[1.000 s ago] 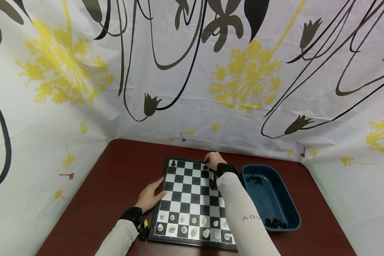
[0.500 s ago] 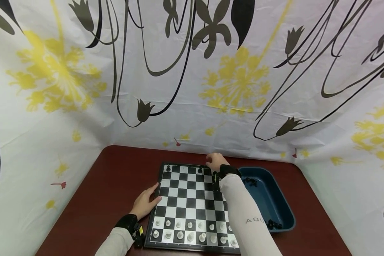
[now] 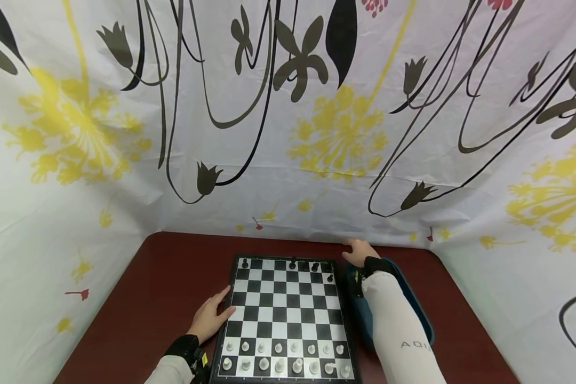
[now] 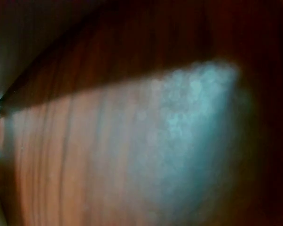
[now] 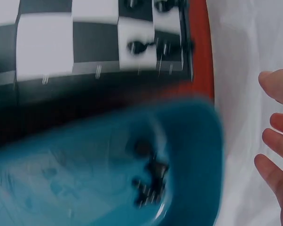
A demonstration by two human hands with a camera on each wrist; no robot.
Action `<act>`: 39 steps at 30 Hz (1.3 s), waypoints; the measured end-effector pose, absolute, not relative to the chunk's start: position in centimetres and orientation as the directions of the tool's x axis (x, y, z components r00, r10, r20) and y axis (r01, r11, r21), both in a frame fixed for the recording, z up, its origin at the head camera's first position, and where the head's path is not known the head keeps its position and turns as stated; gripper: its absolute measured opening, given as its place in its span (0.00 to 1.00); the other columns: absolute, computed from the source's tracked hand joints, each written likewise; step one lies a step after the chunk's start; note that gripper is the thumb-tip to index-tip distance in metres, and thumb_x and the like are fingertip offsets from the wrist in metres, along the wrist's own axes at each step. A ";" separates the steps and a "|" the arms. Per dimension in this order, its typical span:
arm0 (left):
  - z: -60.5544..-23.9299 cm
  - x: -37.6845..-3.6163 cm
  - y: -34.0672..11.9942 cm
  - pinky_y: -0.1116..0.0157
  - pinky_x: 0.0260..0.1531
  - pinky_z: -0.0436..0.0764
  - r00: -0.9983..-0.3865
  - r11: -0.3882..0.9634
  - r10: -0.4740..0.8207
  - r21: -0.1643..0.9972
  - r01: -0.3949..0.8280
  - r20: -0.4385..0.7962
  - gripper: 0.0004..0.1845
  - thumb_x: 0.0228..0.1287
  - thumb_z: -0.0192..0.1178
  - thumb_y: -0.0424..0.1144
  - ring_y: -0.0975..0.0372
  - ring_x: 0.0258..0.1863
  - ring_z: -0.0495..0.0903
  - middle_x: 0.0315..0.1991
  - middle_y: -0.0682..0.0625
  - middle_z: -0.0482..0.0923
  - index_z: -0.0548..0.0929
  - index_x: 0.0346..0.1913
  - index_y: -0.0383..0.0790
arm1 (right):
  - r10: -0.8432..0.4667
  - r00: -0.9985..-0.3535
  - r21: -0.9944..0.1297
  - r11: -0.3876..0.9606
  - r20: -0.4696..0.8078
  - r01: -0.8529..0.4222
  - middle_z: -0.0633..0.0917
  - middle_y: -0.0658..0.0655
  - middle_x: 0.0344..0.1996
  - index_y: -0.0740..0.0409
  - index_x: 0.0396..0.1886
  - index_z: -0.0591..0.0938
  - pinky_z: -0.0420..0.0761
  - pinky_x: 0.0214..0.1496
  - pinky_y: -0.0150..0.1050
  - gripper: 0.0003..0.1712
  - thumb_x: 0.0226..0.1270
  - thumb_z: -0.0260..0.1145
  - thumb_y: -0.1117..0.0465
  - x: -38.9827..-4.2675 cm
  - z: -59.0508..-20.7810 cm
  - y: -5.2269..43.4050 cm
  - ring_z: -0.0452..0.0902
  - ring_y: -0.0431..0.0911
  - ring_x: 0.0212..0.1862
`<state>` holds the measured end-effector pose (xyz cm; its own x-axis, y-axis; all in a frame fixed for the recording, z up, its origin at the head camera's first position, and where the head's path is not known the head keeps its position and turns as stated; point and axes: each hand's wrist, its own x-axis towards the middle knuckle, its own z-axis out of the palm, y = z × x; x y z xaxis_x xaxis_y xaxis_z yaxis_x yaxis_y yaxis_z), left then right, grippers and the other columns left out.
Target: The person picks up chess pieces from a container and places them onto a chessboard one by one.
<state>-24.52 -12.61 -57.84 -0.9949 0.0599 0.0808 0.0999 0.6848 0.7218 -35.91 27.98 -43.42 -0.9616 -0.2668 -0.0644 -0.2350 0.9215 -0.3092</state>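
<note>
The chessboard (image 3: 288, 306) lies on the table, two rows of white chess pieces (image 3: 279, 365) at its near end. Along the far edge stand several black chess pieces (image 3: 293, 264), and a black pawn (image 3: 330, 278) is one row nearer on the right. My left hand (image 3: 208, 318) rests at the board's left edge, fingers extended. Past the far right corner, my right hand (image 3: 361, 252) hovers by the far end of the blue bin (image 3: 365, 320). Its fingers (image 5: 275, 176) are spread with nothing between them. Loose black pieces (image 5: 153, 179) lie in the bin.
The dark red table (image 3: 173, 266) has rounded far corners. A white patterned cloth (image 3: 249, 133) hangs right behind it and down both sides. The left wrist view holds only a blurred wooden surface (image 4: 85, 155) with a bright reflection.
My right hand has left the board's far right corner and moved right to the bin, uncovering the black pieces there. The left hand stays at the board's edge. The head view has tilted up.
</note>
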 end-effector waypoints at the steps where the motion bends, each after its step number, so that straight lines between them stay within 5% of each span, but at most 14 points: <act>1: -57.9 -24.5 -12.6 0.48 0.53 0.69 -0.996 0.684 0.055 0.724 0.088 0.069 0.35 0.56 0.60 0.53 0.48 0.54 0.71 0.57 0.40 0.71 0.66 0.65 0.45 | -0.262 -0.964 -0.307 0.923 -0.055 -0.233 0.73 0.70 0.54 0.69 0.56 0.72 0.69 0.55 0.55 0.23 0.64 0.57 0.60 -35.7 -43.6 28.8 0.68 0.63 0.56; 15: -58.9 -23.4 -12.7 0.48 0.49 0.71 -0.999 0.687 0.035 0.726 0.030 0.008 0.36 0.54 0.60 0.57 0.51 0.50 0.74 0.52 0.42 0.75 0.68 0.64 0.43 | -0.158 -0.983 -0.309 0.943 -0.094 -0.122 0.75 0.74 0.46 0.75 0.50 0.72 0.72 0.47 0.56 0.22 0.58 0.60 0.64 -30.3 -47.6 37.4 0.71 0.65 0.49; 28: -59.0 -23.3 -13.1 0.47 0.46 0.72 -0.998 0.677 0.053 0.736 0.023 -0.017 0.37 0.54 0.58 0.59 0.50 0.49 0.75 0.52 0.42 0.75 0.68 0.64 0.43 | -0.147 -0.985 -0.328 0.938 -0.086 -0.111 0.77 0.72 0.43 0.76 0.47 0.74 0.72 0.46 0.57 0.21 0.56 0.61 0.66 -30.0 -48.8 37.8 0.72 0.64 0.46; 39: -58.2 -23.4 -13.0 0.48 0.44 0.74 -0.997 0.691 0.067 0.719 0.074 0.038 0.36 0.54 0.58 0.59 0.50 0.47 0.76 0.51 0.41 0.75 0.69 0.63 0.41 | -0.136 -0.982 -0.359 0.930 -0.129 -0.082 0.71 0.77 0.50 0.76 0.53 0.70 0.70 0.48 0.58 0.26 0.57 0.61 0.64 -30.3 -50.0 37.1 0.67 0.69 0.52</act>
